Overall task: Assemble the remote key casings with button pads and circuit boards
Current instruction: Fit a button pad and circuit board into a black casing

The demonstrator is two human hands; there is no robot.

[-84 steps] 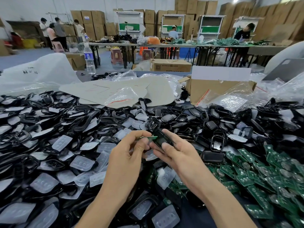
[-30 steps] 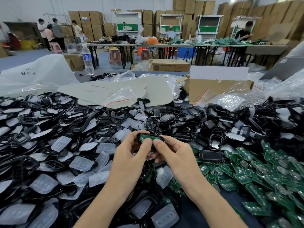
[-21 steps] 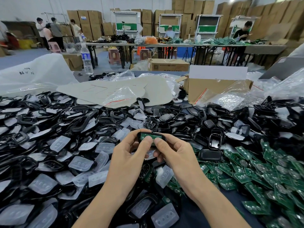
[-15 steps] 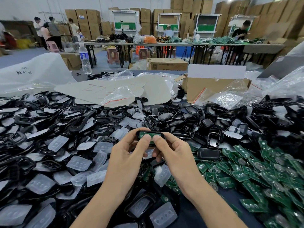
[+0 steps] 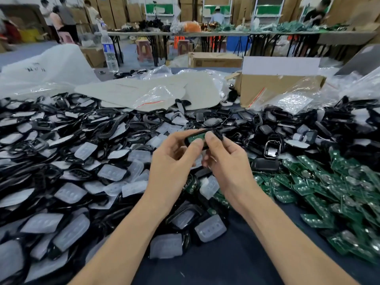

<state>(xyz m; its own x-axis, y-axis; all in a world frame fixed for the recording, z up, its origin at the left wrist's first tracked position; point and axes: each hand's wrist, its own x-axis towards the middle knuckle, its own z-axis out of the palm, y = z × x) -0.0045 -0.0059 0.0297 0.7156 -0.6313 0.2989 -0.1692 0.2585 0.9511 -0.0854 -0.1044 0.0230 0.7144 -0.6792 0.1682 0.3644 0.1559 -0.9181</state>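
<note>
Dark cloth [image 5: 236, 264], left hand [image 5: 170, 161], right hand [image 5: 228, 161] pinching glossy casing [image 5: 214, 133] (green board [image 5: 195, 137])

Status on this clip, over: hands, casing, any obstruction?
Left grip and right grip pinch one black casing. Green circuit board sits in it, thumbs on top. Nothing blocking.

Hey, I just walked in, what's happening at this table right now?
A person is putting a remote key together by hand. The left hand and the right hand both grip one black casing above the table, with the thumbs pressing on a green circuit board sitting in it. Around them, loose casings and translucent button pads are heaped to the left and ahead. Spare circuit boards lie piled to the right.
</note>
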